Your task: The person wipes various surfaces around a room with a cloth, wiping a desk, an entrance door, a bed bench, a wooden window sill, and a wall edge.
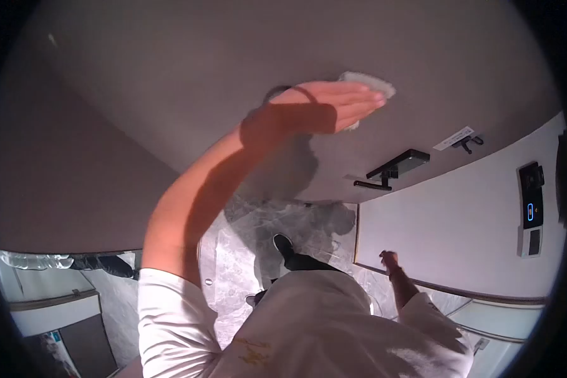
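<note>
My left hand lies flat on a pale cloth, pressing it against the grey-brown door. Its fingers are straight and close together, pointing right, and the cloth shows past their upper edge and a little below them. Lower right, my right hand hangs low beside the white wall, away from the door, with its fingers curled. Whether anything is inside those fingers is too small to make out.
A black door handle and a black hook under a white label sit right of the cloth. A black panel is on the white wall. Below are the grey marble floor and, lower left, a cabinet.
</note>
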Demonstrator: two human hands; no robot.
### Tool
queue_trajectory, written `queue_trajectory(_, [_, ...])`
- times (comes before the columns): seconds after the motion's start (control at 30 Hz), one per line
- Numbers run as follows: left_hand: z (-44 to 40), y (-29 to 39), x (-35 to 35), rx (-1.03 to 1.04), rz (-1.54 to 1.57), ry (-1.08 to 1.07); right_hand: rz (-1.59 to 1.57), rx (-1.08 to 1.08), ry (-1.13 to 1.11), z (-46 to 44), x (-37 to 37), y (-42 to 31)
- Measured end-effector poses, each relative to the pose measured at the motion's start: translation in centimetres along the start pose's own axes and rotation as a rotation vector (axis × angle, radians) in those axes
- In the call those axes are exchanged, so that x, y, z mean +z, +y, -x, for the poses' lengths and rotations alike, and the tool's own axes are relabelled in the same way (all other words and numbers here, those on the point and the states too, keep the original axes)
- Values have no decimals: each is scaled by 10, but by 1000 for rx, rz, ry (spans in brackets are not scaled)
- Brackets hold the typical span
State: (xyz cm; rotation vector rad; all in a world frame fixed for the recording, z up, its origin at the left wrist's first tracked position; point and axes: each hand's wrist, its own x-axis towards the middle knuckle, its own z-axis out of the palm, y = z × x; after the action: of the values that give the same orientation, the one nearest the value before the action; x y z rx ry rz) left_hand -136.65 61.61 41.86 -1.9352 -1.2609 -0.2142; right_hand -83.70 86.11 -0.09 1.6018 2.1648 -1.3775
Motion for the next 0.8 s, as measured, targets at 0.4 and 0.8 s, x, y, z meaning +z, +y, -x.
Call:
queue_trajectory(0.4, [117, 40, -6, -4, -68, -555, -262, 3, -557, 42, 103, -21])
queue_trajectory(0.8, [167, 48, 0, -24, -107, -607, 218, -678, -368, 10, 127, -83])
